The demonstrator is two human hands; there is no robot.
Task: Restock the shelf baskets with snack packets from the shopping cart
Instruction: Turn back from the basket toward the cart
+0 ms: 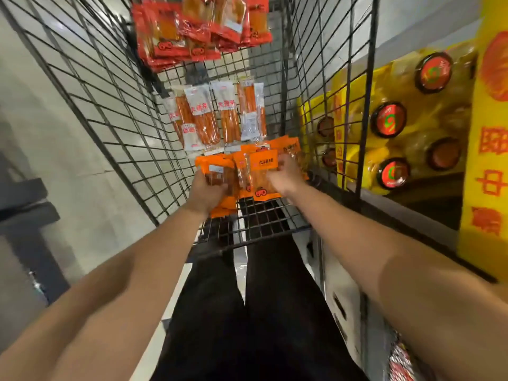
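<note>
Down in the wire shopping cart (115,111), the left hand (204,192) gripped a stack of orange snack packets (220,171), while the right hand (286,174) clasped another orange packet (261,174) just beside it. Clear-wrapped stick packets (217,114) and red packets (198,28) lay farther along the cart floor.

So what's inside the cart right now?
Three kinds of snack packets lie in the wire cart: red packets at the far end, clear stick packets mid-cart, orange packets nearest. Both hands cover part of the orange pile.
</note>
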